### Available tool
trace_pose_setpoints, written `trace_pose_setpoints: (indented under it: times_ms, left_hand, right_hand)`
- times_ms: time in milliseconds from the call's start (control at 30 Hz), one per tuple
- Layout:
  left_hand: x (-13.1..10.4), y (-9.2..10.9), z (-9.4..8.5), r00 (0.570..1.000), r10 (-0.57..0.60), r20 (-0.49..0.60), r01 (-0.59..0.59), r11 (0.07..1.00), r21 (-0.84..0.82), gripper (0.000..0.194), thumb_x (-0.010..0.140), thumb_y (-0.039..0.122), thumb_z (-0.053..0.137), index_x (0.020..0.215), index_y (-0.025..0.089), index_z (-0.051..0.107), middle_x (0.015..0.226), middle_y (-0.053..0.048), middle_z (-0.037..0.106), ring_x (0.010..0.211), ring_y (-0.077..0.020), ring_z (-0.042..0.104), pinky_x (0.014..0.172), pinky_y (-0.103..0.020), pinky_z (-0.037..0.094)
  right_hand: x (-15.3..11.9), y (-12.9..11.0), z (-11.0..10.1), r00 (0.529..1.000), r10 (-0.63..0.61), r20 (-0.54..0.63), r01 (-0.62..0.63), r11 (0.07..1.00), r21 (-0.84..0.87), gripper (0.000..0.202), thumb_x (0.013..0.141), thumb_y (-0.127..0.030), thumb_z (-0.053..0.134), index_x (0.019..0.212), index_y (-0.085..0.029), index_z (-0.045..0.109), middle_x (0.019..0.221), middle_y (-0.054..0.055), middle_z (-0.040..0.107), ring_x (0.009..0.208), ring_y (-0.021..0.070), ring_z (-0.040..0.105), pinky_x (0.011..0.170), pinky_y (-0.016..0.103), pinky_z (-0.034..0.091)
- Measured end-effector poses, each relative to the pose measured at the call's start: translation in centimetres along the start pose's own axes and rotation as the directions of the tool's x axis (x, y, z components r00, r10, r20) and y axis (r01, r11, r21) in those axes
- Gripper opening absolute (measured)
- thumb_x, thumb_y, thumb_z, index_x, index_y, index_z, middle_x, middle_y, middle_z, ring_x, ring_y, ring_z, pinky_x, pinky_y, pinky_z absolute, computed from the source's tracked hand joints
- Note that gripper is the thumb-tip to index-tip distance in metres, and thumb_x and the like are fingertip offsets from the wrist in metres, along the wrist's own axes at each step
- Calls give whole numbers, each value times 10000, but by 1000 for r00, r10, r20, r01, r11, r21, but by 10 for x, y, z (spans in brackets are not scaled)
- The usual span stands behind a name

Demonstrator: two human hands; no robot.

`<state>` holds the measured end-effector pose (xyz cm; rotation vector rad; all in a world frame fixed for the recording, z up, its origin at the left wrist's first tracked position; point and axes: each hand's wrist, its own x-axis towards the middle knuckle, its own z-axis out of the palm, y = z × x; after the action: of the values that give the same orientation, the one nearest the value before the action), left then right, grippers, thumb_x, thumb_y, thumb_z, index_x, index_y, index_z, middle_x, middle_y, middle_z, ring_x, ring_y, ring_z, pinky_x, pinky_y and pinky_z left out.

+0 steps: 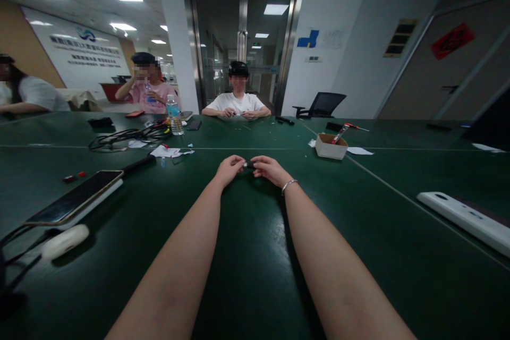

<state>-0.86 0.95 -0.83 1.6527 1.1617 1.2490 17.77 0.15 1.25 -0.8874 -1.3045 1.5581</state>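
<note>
Both my arms stretch forward over the dark green table (251, 255). My left hand (231, 170) pinches the silvery end of a small dark piece (249, 165) between thumb and fingertips. From the other side, my right hand (273, 170), with a silver bracelet (289, 186) at the wrist, grips the black end of the same piece. The piece lies sideways between the two hands, close to the tabletop. It is too small, and too much covered by my fingers, to tell its kind.
To the left lie a phone (79, 196), a white rounded device (66, 241), black cables (123, 137) and a water bottle (174, 116). A small open box (330, 147) stands ahead right, a white power strip (466, 218) nearer. A person (238, 101) sits opposite.
</note>
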Motion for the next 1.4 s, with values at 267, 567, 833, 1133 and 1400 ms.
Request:
trace_pose_setpoints:
  times_ms: [267,567,833,1133,1400]
  left_hand:
    - [-2,6,-1,999,-29,43,34,992,-122,214,714,298,668,870,161,617,656,-3,625,638,-129,580,662,-280,442]
    - [-2,3,-5,1000,-5,-15,4,999,-48,348,691,415,700,946,183,650,815,-36,679,792,-164,622,751,-304,462]
    - [-7,13,-4,998,0,62,6,995,-103,366,612,332,764,919,159,664,796,-46,699,769,-167,634,780,-318,470]
    - [-6,10,-5,999,-27,40,28,999,-23,311,685,406,710,853,145,712,775,-67,709,721,-162,618,738,-304,462]
    - [-6,14,-11,988,-73,-135,73,997,-3,395,708,538,644,767,152,710,717,-58,684,677,-155,584,667,-285,430]
  right_hand:
    - [0,0,1,1000,7,-27,-7,1000,0,179,824,-3,559,925,-129,637,598,4,650,504,86,635,530,176,567]
    - [0,0,0,1000,-2,-29,2,1000,12,145,824,-27,605,915,-134,641,644,14,665,522,83,646,542,174,578]
    - [-1,-1,1,998,-3,-56,5,999,34,127,840,-25,591,880,-131,648,661,15,670,514,81,649,521,166,577]
    - [1,1,0,998,4,-63,-3,1000,28,132,824,-23,602,893,-125,651,675,23,671,516,86,648,524,177,574]
    - [1,3,-4,994,-60,-92,68,995,77,143,808,-26,605,877,-143,648,715,16,674,500,69,624,501,161,554]
